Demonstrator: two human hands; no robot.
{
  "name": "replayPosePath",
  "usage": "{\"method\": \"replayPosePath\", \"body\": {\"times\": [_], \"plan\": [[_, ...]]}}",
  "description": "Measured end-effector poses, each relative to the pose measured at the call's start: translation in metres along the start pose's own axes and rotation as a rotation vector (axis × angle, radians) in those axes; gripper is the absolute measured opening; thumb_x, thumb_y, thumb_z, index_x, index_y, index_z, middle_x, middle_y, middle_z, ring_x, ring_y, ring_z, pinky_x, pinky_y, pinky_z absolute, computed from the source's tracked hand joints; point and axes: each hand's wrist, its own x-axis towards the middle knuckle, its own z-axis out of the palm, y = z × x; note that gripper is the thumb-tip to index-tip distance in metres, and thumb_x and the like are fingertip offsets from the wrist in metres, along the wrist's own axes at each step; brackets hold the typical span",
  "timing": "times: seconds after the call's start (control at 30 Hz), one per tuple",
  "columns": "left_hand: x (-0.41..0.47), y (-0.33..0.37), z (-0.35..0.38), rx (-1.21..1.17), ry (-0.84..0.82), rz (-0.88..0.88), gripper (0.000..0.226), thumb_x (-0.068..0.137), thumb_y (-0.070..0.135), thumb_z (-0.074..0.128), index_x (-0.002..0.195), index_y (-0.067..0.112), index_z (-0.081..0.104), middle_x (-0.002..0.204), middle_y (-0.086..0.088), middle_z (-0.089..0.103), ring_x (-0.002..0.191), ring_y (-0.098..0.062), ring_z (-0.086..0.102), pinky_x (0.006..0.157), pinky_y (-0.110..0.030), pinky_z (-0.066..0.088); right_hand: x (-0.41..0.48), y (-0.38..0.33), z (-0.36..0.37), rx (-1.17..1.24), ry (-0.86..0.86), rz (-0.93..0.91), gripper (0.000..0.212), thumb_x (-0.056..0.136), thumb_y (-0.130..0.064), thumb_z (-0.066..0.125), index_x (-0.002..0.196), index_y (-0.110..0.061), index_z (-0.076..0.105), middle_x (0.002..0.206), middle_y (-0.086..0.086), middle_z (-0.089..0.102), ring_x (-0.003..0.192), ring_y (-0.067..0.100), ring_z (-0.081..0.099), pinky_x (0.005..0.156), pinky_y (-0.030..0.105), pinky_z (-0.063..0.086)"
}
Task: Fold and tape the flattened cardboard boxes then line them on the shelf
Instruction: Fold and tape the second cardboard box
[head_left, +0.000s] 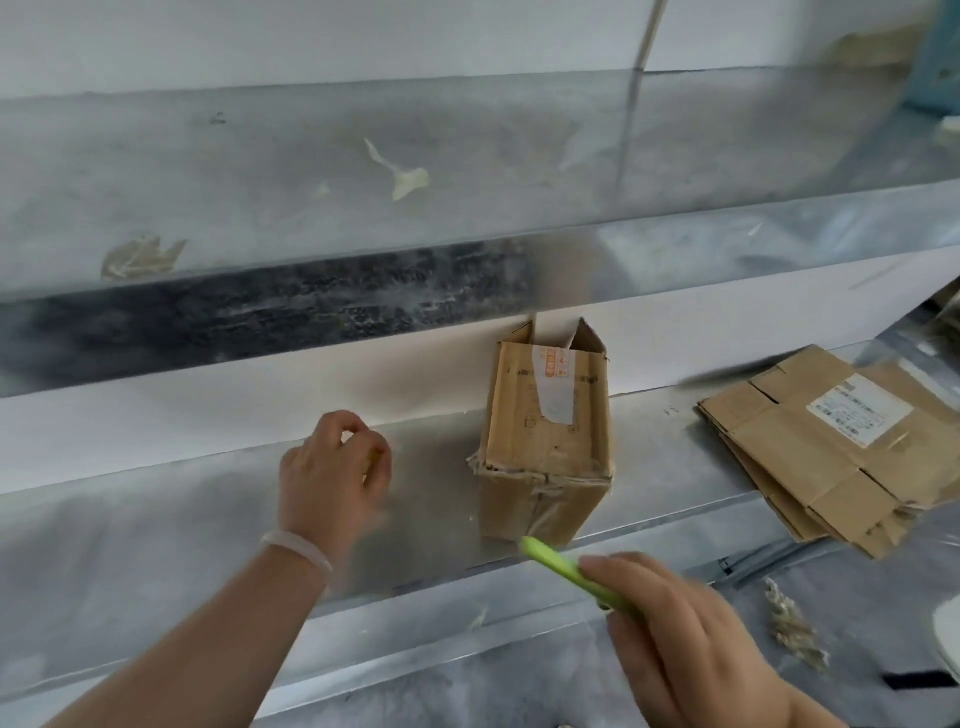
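So the made-up box (545, 436) was standing on the shelf (156, 545), about mid-length and right up at the front edge, its top flaps open and pointing at the back wall. The bottom looked pretty crumpled and there was a half-torn white label (556, 395) on the side. The flat stack (831, 452) of unfolded ones lay toward the right end, one corner hanging off the front edge. Left hand (332, 467), bracelet (298, 551) on the wrist, hovered over bare shelf well left of the box with its fingers loosely curled. Nothing in them afaict, tho it's blurry. Right hand (691, 639) was below the front edge, fingers wrapped round a green tool (561, 564), prob a cutter or pen, can't tell which, tip just in front of the box. Handling-wise imo: thin worn cardboard, so super light, and empty it'd tip or slide on that slick metal w/ any nudge. It'd also dent if squeezed mid-panel. I'd grab it across two opposite side walls near the corners where it's stiffest, not by the floppy flaps.
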Motion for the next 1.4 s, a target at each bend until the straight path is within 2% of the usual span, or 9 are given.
{"method": "replayPosePath", "body": {"times": [0.13, 0.3, 0.47, 0.63, 0.8, 0.97, 1.03, 1.23, 1.4], "plan": [[-0.020, -0.019, 0.024, 0.128, 0.005, -0.030, 0.025, 0.081, 0.035, 0.048, 0.078, 0.022, 0.069, 0.096, 0.001, 0.060, 0.075, -0.028, 0.061, 0.070, -0.037, 0.041, -0.006, 0.048, -0.009, 0.098, 0.235, 0.366, 0.035, 0.096, -0.024, 0.046, 0.127, -0.040, 0.044, 0.105, -0.015, 0.054, 0.080, 0.005, 0.056, 0.070, 0.013, 0.045], [-0.052, -0.018, 0.047, -0.031, -0.132, -0.069, 0.024, 0.083, 0.040, 0.046, 0.082, 0.027, 0.066, 0.100, 0.005, 0.065, 0.085, -0.026, 0.063, 0.076, -0.038, 0.047, 0.011, 0.132, 0.005, -0.092, -0.149, 0.903, 0.040, 0.098, -0.009, 0.045, 0.135, -0.023, 0.045, 0.128, 0.009, 0.049, 0.089, 0.014, 0.047, 0.074, 0.033, 0.042], [-0.066, -0.023, 0.053, -0.119, -0.211, -0.080, 0.018, 0.079, 0.044, 0.053, 0.075, 0.032, 0.065, 0.094, 0.026, 0.059, 0.082, -0.012, 0.060, 0.082, -0.026, 0.039, 0.020, 0.184, 0.029, -0.255, -0.369, 0.810, 0.047, 0.094, -0.008, 0.048, 0.138, -0.023, 0.047, 0.122, 0.007, 0.054, 0.097, 0.016, 0.045, 0.090, 0.037, 0.045], [-0.068, -0.019, 0.045, -0.247, -0.194, -0.129, 0.038, 0.078, 0.046, 0.059, 0.116, 0.050, 0.056, 0.120, 0.032, 0.050, 0.109, -0.004, 0.054, 0.101, -0.030, 0.041, 0.017, 0.196, 0.034, -0.483, -0.520, 0.712, 0.056, 0.099, -0.029, 0.041, 0.151, -0.034, 0.022, 0.154, -0.003, 0.029, 0.140, 0.021, 0.027, 0.114, 0.041, 0.026], [-0.044, 0.066, 0.006, -0.548, 0.101, -0.255, 0.044, 0.095, 0.030, 0.046, 0.139, 0.025, 0.044, 0.139, 0.016, 0.044, 0.129, 0.001, 0.042, 0.107, -0.017, 0.033, 0.023, 0.131, 0.021, 0.239, -0.020, 0.655, 0.054, 0.098, -0.037, 0.042, 0.150, -0.034, 0.029, 0.145, -0.008, 0.040, 0.128, 0.012, 0.043, 0.109, 0.040, 0.038], [-0.025, 0.173, -0.011, -1.162, 0.005, -0.406, 0.048, 0.096, 0.038, 0.039, 0.142, 0.031, 0.028, 0.132, 0.028, 0.051, 0.126, 0.009, 0.043, 0.095, -0.006, 0.038, 0.041, 0.055, 0.019, 0.792, -0.115, 0.631, 0.070, 0.084, -0.069, 0.038, 0.146, -0.052, 0.010, 0.151, -0.037, 0.016, 0.136, -0.021, 0.014, 0.114, 0.012, 0.019], [-0.026, 0.191, -0.006, -1.131, 0.008, -0.437, 0.057, 0.094, 0.040, 0.053, 0.145, 0.030, 0.029, 0.122, 0.024, 0.061, 0.116, 0.006, 0.054, 0.091, -0.013, 0.046, 0.050, 0.045, 0.023, 0.878, -0.091, 0.709, 0.085, 0.078, -0.074, 0.050, 0.149, -0.051, 0.010, 0.154, -0.029, 0.020, 0.137, -0.016, 0.021, 0.116, 0.022, 0.025], [-0.029, 0.200, 0.007, -1.001, 0.091, -0.535, 0.063, 0.087, 0.023, 0.068, 0.143, 0.031, 0.040, 0.117, 0.015, 0.066, 0.105, 0.002, 0.062, 0.087, -0.017, 0.052, 0.063, 0.050, 0.028, 0.918, 0.126, 0.755, 0.047, 0.095, -0.026, 0.059, 0.139, -0.037, 0.046, 0.123, -0.014, 0.064, 0.112, 0.002, 0.061, 0.095, 0.031, 0.053], [-0.029, 0.201, 0.017, -0.930, 0.159, -0.554, 0.058, 0.094, 0.022, 0.057, 0.146, 0.032, 0.033, 0.118, 0.027, 0.059, 0.107, 0.013, 0.055, 0.086, -0.008, 0.045, 0.066, 0.056, 0.032, 0.828, 0.108, 0.730, 0.044, 0.101, -0.020, 0.046, 0.142, -0.035, 0.046, 0.126, -0.023, 0.061, 0.111, -0.013, 0.054, 0.090, 0.007, 0.046]]}}
